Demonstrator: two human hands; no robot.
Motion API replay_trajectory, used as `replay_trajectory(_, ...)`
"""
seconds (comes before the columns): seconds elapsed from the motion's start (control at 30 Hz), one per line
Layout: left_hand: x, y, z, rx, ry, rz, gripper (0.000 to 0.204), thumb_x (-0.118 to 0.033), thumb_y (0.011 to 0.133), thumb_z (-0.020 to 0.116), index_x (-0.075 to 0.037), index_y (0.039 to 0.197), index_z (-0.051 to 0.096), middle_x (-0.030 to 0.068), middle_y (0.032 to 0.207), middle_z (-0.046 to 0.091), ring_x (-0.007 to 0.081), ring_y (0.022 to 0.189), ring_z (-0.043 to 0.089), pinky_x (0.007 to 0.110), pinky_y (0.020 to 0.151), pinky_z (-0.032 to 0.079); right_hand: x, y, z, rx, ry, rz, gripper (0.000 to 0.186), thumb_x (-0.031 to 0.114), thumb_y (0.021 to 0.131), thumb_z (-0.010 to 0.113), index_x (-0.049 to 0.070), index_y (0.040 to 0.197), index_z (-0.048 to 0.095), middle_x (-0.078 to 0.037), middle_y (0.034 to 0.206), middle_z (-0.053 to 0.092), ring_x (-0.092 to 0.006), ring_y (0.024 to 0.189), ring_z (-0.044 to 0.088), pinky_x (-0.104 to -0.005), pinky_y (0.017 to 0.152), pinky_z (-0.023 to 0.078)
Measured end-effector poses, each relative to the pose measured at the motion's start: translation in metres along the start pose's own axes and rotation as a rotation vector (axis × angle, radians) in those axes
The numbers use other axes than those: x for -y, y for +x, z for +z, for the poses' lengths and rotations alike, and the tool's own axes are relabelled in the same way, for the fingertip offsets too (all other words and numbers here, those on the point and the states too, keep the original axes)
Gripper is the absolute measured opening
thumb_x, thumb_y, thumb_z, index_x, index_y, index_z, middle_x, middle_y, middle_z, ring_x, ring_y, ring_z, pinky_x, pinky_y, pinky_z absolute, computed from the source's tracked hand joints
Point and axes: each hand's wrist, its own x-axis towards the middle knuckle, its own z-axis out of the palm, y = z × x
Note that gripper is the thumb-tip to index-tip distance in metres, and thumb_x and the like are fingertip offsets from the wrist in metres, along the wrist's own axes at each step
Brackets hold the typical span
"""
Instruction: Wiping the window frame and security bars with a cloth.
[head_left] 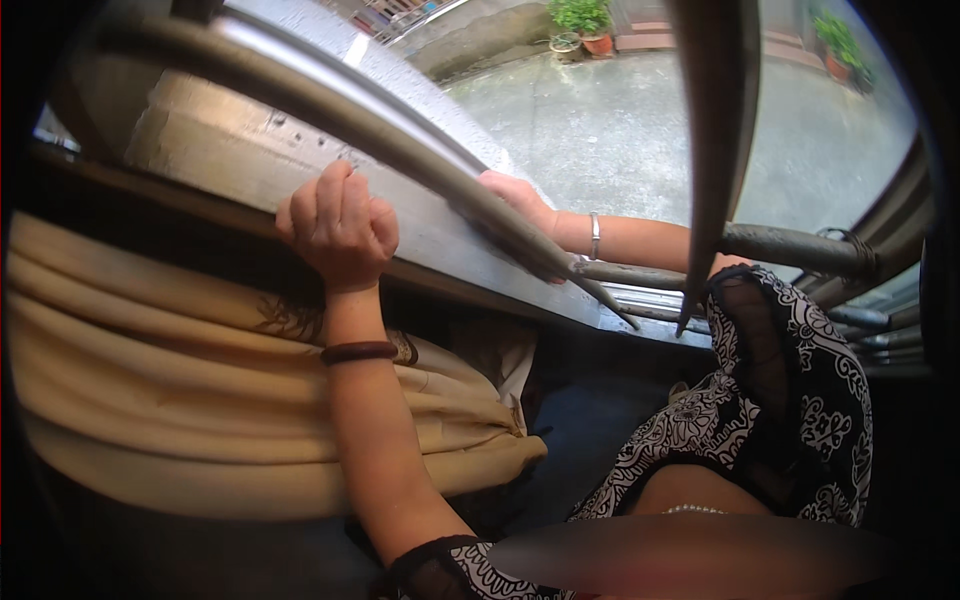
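My left hand (338, 225) is closed, its fingers curled, at the inner edge of a pale window sill (425, 240). Whether anything is inside it is hidden. A dark bracelet (360, 352) circles that forearm. My right arm reaches out past the metal window bars (380, 130), with a silver band (595, 236) at the wrist. Beyond a slanting bar, my right hand (518, 200) is near the sill's outer side; the bar covers part of it and its fingers do not show clearly.
A gathered beige curtain (200, 370) hangs below the sill on the left. A thick upright bar (712, 130) and a crossbar (790, 248) stand close to my right arm. Outside lies a wet-looking concrete floor (590, 130) with potted plants (597, 42) at its far side.
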Motion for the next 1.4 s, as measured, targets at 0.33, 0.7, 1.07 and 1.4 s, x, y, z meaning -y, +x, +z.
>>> replay_trajectory(0.33,0.026,-0.029,-0.013,-0.073,-0.089,-0.005,0.011,-0.017,0.078,0.053,-0.013,0.082,0.063,-0.0016,0.1,0.068,0.0199,0.087,0.058,0.037,0.085,0.039,-0.016,0.007,0.018,0.266,-0.251,-0.012,0.032,0.004,0.093,0.059,0.002,0.125,0.057,-0.015,0.117,0.063,-0.0226,0.111,0.061,-0.035,0.098,0.048)
replay_trajectory(0.7,0.027,-0.026,-0.03,-0.014,-0.032,-0.01,0.014,-0.017,0.079,0.052,-0.012,0.083,0.064,-0.0002,0.1,0.067,0.0203,0.088,0.057,0.037,0.086,0.038,0.029,0.019,0.019,0.197,-0.292,-0.228,0.026,0.006,0.089,0.052,0.004,0.115,0.057,-0.016,0.107,0.06,-0.0345,0.098,0.062,-0.0388,0.083,0.052)
replay_trajectory(1.07,0.023,-0.019,-0.03,0.018,0.009,-0.03,0.01,-0.02,0.079,0.053,-0.013,0.079,0.06,0.0004,0.1,0.065,0.0203,0.089,0.057,0.039,0.086,0.038,0.049,0.049,0.014,0.135,-0.263,-0.32,0.027,0.005,0.085,0.063,0.007,0.112,0.061,-0.014,0.099,0.062,-0.034,0.084,0.065,-0.0398,0.073,0.055)
replay_trajectory(1.4,0.015,-0.024,-0.018,0.017,0.005,-0.024,0.01,-0.022,0.08,0.054,-0.014,0.078,0.061,-0.0014,0.1,0.065,0.0199,0.09,0.057,0.038,0.084,0.038,0.102,0.153,0.015,0.023,-0.328,-0.548,0.026,0.013,0.086,0.065,0.008,0.112,0.066,-0.012,0.094,0.064,-0.0335,0.08,0.065,-0.0411,0.072,0.055)
